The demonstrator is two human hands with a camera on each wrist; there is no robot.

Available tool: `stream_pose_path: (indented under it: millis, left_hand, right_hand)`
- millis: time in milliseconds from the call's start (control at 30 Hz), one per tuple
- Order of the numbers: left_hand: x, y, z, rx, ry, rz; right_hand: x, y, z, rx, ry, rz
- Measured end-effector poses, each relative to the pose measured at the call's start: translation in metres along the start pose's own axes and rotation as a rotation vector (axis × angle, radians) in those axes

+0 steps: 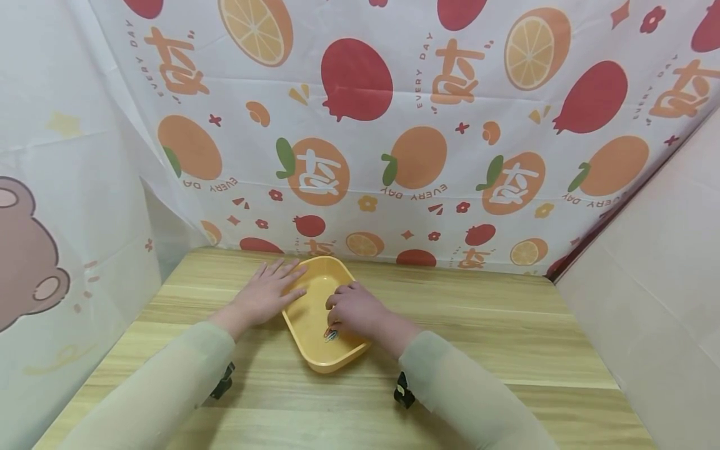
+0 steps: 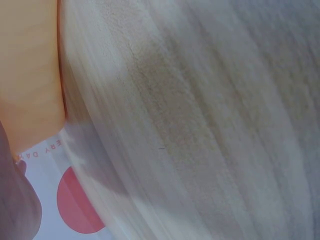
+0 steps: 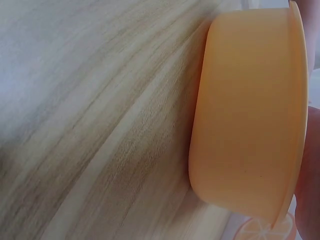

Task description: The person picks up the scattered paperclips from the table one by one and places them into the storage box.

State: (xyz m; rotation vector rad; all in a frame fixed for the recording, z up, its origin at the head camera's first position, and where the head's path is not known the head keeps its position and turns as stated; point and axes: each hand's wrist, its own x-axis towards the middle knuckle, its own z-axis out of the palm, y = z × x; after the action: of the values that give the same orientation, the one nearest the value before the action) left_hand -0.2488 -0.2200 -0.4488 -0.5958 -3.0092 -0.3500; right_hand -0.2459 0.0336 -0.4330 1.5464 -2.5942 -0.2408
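A yellow rectangular tray (image 1: 300, 322) with rounded corners stands at a slant on the wooden table. My left hand (image 1: 267, 290) rests on its left rim with the fingers spread, fingertips over the inside. My right hand (image 1: 357, 309) reaches over the right rim into the tray, fingers bent downward. Beneath its fingertips lie a few small coloured pieces that look like paper clips (image 1: 332, 335), red, blue and pale ones among them. Whether the fingertips pinch one is hidden. Both wrist views show the tray's outer wall (image 3: 245, 110) and only a blurred edge of each hand.
The light wooden table (image 1: 478, 325) extends to both sides of the tray. A fruit-printed white cloth (image 1: 388, 206) hangs behind its back edge. White sheets stand at the left (image 1: 101, 206) and right (image 1: 664, 262). Black wrist straps show under both sleeves.
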Motion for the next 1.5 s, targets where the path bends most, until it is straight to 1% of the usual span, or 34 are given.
stream_pose_path:
  millis: [300, 500, 600, 767, 933, 1167, 1333, 1500]
  left_hand:
    - [0.001, 0.000, 0.001, 0.006, 0.002, 0.007]
    - [0.001, 0.000, 0.002, -0.006, 0.002, 0.000]
    - [0.001, -0.001, 0.001, -0.007, -0.001, -0.003]
    - [0.001, -0.001, 0.001, -0.019, 0.012, 0.004]
    - [0.001, 0.000, 0.001, -0.014, 0.023, 0.012]
    - [0.001, 0.000, 0.002, -0.013, 0.011, 0.007]
    - [0.000, -0.002, 0.002, -0.007, 0.000, 0.004]
    - [0.001, -0.002, 0.002, -0.011, -0.001, 0.005]
  right_hand:
    - [-0.001, 0.001, -0.001, -0.002, 0.020, 0.005]
    - [-0.005, 0.005, -0.004, 0.056, 0.020, 0.047]
    - [-0.009, 0.007, -0.009, 0.091, 0.022, 0.071]
    - [-0.017, 0.011, -0.018, 0.108, 0.052, 0.082]
    - [-0.025, 0.017, -0.021, 0.124, 0.084, 0.090]
    - [-0.044, 0.024, -0.026, 0.151, 0.141, 0.117]
    - [-0.062, 0.031, -0.023, 0.161, 0.196, 0.134]
    - [-0.084, 0.038, -0.018, 0.165, 0.273, 0.162]
